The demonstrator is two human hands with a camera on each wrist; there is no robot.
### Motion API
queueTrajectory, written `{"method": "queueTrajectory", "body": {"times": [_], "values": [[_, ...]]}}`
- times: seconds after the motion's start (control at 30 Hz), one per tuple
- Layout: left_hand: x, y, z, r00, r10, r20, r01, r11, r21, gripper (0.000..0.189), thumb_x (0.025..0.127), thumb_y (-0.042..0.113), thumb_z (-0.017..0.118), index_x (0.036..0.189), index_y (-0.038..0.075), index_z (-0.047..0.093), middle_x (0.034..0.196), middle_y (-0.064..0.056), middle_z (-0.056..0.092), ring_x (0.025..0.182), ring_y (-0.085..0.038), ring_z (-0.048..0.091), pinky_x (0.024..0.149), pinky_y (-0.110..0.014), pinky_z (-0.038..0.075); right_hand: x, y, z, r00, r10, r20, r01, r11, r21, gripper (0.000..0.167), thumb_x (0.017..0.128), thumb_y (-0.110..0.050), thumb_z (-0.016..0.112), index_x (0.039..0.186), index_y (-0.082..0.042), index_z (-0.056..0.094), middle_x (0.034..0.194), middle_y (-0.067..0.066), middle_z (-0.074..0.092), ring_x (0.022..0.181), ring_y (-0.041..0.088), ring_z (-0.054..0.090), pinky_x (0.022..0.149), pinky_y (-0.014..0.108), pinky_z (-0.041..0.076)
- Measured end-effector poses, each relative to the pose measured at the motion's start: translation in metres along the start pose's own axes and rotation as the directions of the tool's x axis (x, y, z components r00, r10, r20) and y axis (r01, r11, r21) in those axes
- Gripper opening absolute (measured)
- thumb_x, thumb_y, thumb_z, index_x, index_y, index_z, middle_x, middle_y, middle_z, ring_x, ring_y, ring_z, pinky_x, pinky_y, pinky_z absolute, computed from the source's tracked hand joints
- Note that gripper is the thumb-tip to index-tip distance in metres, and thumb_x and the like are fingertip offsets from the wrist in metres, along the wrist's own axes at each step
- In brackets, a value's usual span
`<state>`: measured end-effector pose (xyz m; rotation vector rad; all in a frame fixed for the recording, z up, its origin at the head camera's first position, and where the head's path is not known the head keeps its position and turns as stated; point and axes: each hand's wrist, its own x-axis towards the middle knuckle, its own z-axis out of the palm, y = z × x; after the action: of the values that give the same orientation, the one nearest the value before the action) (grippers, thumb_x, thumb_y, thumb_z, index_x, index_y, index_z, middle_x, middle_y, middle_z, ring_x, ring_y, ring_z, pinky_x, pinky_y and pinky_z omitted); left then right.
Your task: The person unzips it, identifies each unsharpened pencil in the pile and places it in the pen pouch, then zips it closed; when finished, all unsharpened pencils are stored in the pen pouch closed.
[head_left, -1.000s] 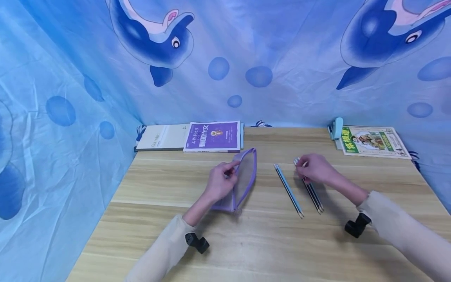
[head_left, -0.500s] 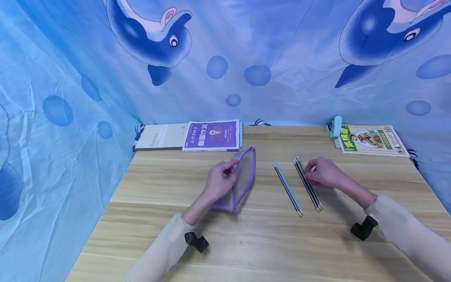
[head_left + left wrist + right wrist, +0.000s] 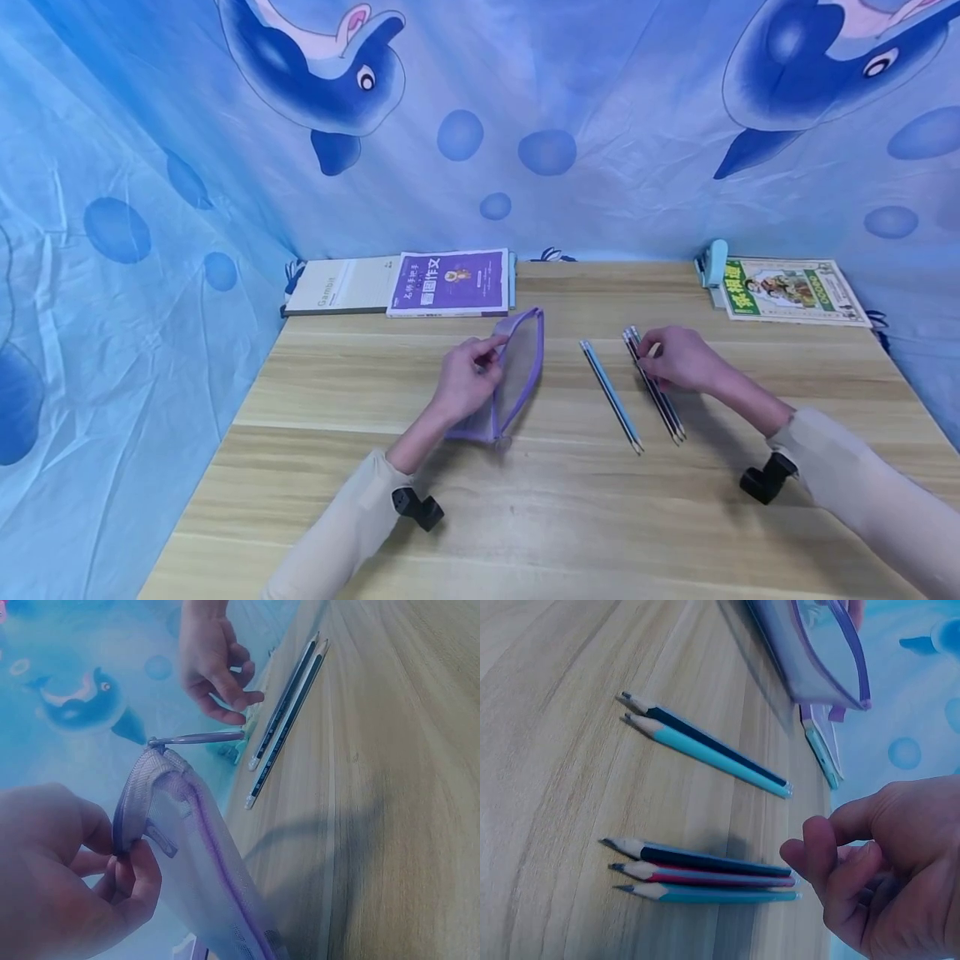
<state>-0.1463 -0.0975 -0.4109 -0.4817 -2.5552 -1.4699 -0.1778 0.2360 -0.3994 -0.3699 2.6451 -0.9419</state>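
Note:
A translucent pencil case point(image 3: 519, 379) with purple edging stands with its mouth spread toward the right. At its upper edge my left hand point(image 3: 467, 382) pinches the rim between thumb and fingers, as the left wrist view point(image 3: 82, 877) shows close up. Two pencils point(image 3: 611, 396), one light blue and one dark, lie side by side right of the case. Farther right is a group of three pencils, dark, red and light blue point(image 3: 727, 892). Over their eraser ends hovers my right hand point(image 3: 681, 360), fingers loosely bent with nothing between them in the right wrist view.
A purple book point(image 3: 453, 283) and a pale notebook point(image 3: 341, 285) lie along the table's back edge. At the back right are a light blue stapler-like object point(image 3: 716, 262) and a green-and-white booklet point(image 3: 795, 290). A blue dolphin-print curtain point(image 3: 547, 75) surrounds the table.
My right hand drew back rightward off the three pencils, then came back slightly left over their eraser ends. My left hand keeps its hold on the pencil case.

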Motion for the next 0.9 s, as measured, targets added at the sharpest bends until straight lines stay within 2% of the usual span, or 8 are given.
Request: {"method": "queueTrajectory", "body": {"times": [0.23, 0.33, 0.4, 0.5, 0.6, 0.7, 0.8, 0.9], "values": [[-0.001, -0.001, -0.001, 0.999, -0.011, 0.035, 0.01, 1.0, 0.011, 0.041, 0.079, -0.013, 0.063, 0.119, -0.004, 0.07, 0.085, -0.009, 0.062, 0.079, -0.025, 0.063, 0.069, -0.028, 0.057, 0.005, -0.009, 0.005, 0.992, -0.117, -0.053, 0.113, 0.991, -0.067, 0.019, 0.093, -0.001, 0.062, 0.109, 0.008, 0.063, 0.077, 0.01, 0.065, 0.056, 0.02, 0.063, 0.052, 0.032, 0.05], [-0.001, -0.002, -0.002, 0.998, 0.001, 0.063, -0.003, 1.0, 0.028, 0.04, 0.08, -0.012, 0.063, 0.118, -0.003, 0.071, 0.085, -0.01, 0.064, 0.079, -0.025, 0.064, 0.071, -0.028, 0.058, 0.008, -0.014, 0.01, 0.97, -0.22, -0.1, 0.205, 0.968, -0.144, 0.02, 0.091, 0.0, 0.065, 0.11, 0.006, 0.065, 0.081, 0.009, 0.066, 0.062, 0.018, 0.062, 0.056, 0.032, 0.051], [-0.002, -0.001, -0.003, 0.996, 0.002, 0.089, -0.005, 0.999, 0.032, 0.04, 0.081, -0.012, 0.063, 0.118, -0.002, 0.071, 0.086, -0.01, 0.064, 0.079, -0.024, 0.064, 0.071, -0.028, 0.057, 0.01, -0.017, 0.014, 0.946, -0.296, -0.133, 0.266, 0.942, -0.206, 0.023, 0.089, 0.001, 0.068, 0.112, 0.005, 0.065, 0.087, 0.01, 0.068, 0.068, 0.019, 0.063, 0.058, 0.034, 0.054], [-0.003, -0.001, -0.006, 0.99, -0.01, 0.14, 0.007, 1.0, 0.026, 0.039, 0.082, -0.012, 0.062, 0.118, 0.0, 0.071, 0.089, -0.011, 0.065, 0.078, -0.022, 0.062, 0.066, -0.027, 0.057, 0.016, -0.024, 0.021, 0.886, -0.437, -0.158, 0.374, 0.872, -0.315, 0.035, 0.085, 0.001, 0.073, 0.118, 0.004, 0.063, 0.099, 0.016, 0.068, 0.077, 0.025, 0.067, 0.064, 0.038, 0.058], [-0.004, -0.001, -0.009, 0.978, -0.008, 0.208, 0.006, 1.0, 0.011, 0.039, 0.084, -0.013, 0.061, 0.119, 0.001, 0.071, 0.093, -0.013, 0.066, 0.075, -0.019, 0.06, 0.06, -0.026, 0.055, 0.021, -0.032, 0.032, 0.807, -0.574, -0.139, 0.476, 0.771, -0.424, 0.049, 0.081, -0.001, 0.079, 0.125, 0.003, 0.06, 0.115, 0.02, 0.063, 0.094, 0.032, 0.067, 0.077, 0.044, 0.059], [-0.005, -0.002, -0.012, 0.962, 0.029, 0.272, -0.028, 1.0, -0.009, 0.04, 0.085, -0.013, 0.06, 0.12, 0.002, 0.071, 0.095, -0.014, 0.066, 0.073, -0.017, 0.057, 0.057, -0.026, 0.054, 0.025, -0.038, 0.043, 0.737, -0.67, -0.087, 0.552, 0.67, -0.496, 0.057, 0.079, -0.007, 0.084, 0.129, 0.001, 0.058, 0.124, 0.019, 0.059, 0.11, 0.035, 0.06, 0.09, 0.05, 0.054], [-0.005, -0.003, -0.016, 0.946, 0.078, 0.316, -0.072, 0.997, -0.031, 0.039, 0.086, -0.012, 0.06, 0.121, 0.003, 0.071, 0.094, -0.012, 0.065, 0.073, -0.016, 0.056, 0.058, -0.026, 0.053, 0.027, -0.044, 0.05, 0.668, -0.743, -0.044, 0.614, 0.584, -0.531, 0.057, 0.077, -0.011, 0.086, 0.127, -0.001, 0.061, 0.122, 0.016, 0.062, 0.112, 0.034, 0.059, 0.095, 0.052, 0.05], [-0.005, -0.003, -0.022, 0.927, 0.118, 0.356, -0.106, 0.993, -0.054, 0.036, 0.089, -0.009, 0.061, 0.121, 0.001, 0.07, 0.095, -0.011, 0.065, 0.078, -0.017, 0.058, 0.064, -0.027, 0.055, 0.03, -0.049, 0.053, 0.587, -0.808, -0.048, 0.662, 0.514, -0.546, 0.044, 0.078, -0.01, 0.085, 0.117, -0.001, 0.067, 0.109, 0.012, 0.068, 0.101, 0.031, 0.064, 0.088, 0.048, 0.053]]}}
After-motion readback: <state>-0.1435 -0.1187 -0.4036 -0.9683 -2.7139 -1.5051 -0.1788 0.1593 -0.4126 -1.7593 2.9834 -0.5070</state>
